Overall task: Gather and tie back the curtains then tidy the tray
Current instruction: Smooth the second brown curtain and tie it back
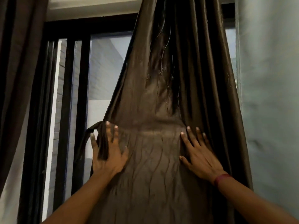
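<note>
Pressing with straight, spread fingers and gripping nothing, left hand (108,156) and right hand (199,156) flatten the gathered dark brown satin curtain (169,70) at the black window frame's (80,78) right edge, probably to settle its brown fabric tie band (150,126).

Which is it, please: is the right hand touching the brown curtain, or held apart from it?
Touching. The head view shows the right hand lying flat and spread against the brown curtain.

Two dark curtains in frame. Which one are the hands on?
The centre curtain, pinched in at the waist: left hand and right hand press flat on it. The far-left curtain hangs untouched.
</note>
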